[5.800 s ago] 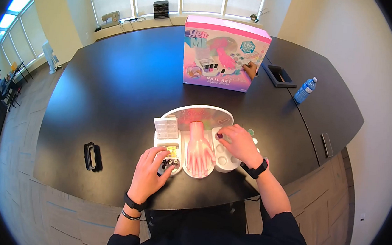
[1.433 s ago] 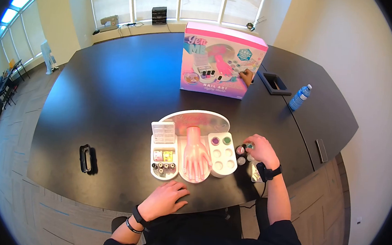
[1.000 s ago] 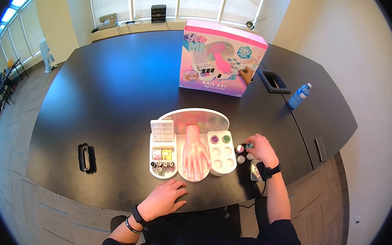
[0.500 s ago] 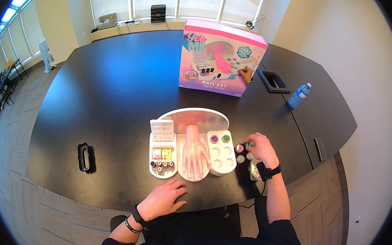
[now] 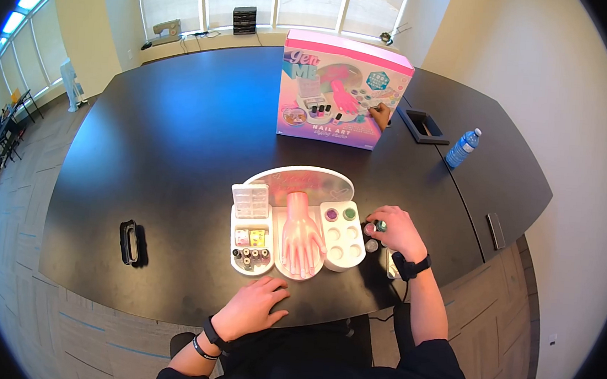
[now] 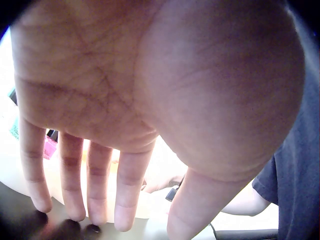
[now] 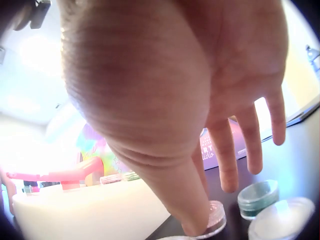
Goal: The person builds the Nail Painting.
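Observation:
My right hand [image 5: 398, 232] reaches down to the small pots right of the white nail art stand. Its thumb and index finger pinch a pink glitter pot [image 7: 216, 218] standing on the table. Beside it are a teal pot [image 7: 257, 199] and a white-topped pot [image 7: 283, 220]. A purple pot [image 5: 331, 215] and a green pot [image 5: 349, 214] sit in the back wells of the stand's right tray [image 5: 341, 266]. My left hand [image 5: 251, 306] rests palm down near the table's front edge, fingers extended, holding nothing. Between the trays lies a pink model hand [image 5: 301, 236].
Small nail polish bottles [image 5: 251, 259] fill the stand's left tray. Behind stands a large pink box [image 5: 343, 93]. A water bottle [image 5: 463, 148] and a phone [image 5: 495, 231] are at right, a black strap-like loop [image 5: 129, 242] at left.
The green pot has joined the purple one in the tray. My left hand has left the bottles for the table edge. Lately my right hand has shifted left from the teal pot to the pink one.

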### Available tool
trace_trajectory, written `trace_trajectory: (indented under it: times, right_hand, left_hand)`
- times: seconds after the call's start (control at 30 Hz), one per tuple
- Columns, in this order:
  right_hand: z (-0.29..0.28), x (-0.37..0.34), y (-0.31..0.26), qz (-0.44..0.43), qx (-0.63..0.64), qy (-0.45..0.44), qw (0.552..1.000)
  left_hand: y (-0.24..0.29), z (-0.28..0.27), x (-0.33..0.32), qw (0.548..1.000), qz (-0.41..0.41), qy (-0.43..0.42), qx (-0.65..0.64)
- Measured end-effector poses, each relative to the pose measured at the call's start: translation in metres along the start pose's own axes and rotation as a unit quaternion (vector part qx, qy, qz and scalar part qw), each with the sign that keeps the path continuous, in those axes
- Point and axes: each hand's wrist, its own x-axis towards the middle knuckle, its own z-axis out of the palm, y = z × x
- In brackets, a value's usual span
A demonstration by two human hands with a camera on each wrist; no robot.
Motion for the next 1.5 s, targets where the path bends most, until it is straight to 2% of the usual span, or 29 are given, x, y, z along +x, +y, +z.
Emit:
trace_trajectory:
  times: [0.27, 0.47, 0.57, 0.63, 0.73, 0.93, 1.5]
  right_hand:
    - [-0.001, 0.001, -0.008, -0.022, -0.008, -0.003, 1.000]
    - [-0.017, -0.004, -0.028, -0.049, -0.029, 0.049, 0.997]
    - [-0.028, -0.005, -0.054, -0.044, 0.017, 0.082, 0.996]
    - [-0.033, -0.005, -0.067, -0.085, 0.071, 0.098, 0.989]
    - [-0.031, -0.004, -0.079, -0.105, 0.137, 0.076, 0.982]
    - [-0.013, 0.002, -0.090, -0.135, 0.151, 0.035, 0.979]
    - [0.006, 0.004, -0.091, -0.161, 0.107, 0.021, 0.981]
  left_hand:
    - [-0.002, 0.002, -0.001, 1.000, 0.006, 0.007, -0.001]
    - [0.000, 0.001, -0.001, 1.000, -0.001, 0.011, -0.004]
    - [0.000, 0.001, -0.001, 1.000, -0.001, 0.010, -0.004]
    - [0.000, 0.001, -0.001, 1.000, -0.003, 0.005, -0.006]
    - [0.001, 0.000, -0.002, 1.000, -0.006, 0.003, -0.009]
    - [0.001, 0.000, -0.002, 1.000, -0.009, 0.001, -0.010]
    - [0.002, -0.002, -0.002, 1.000, -0.013, -0.003, -0.016]
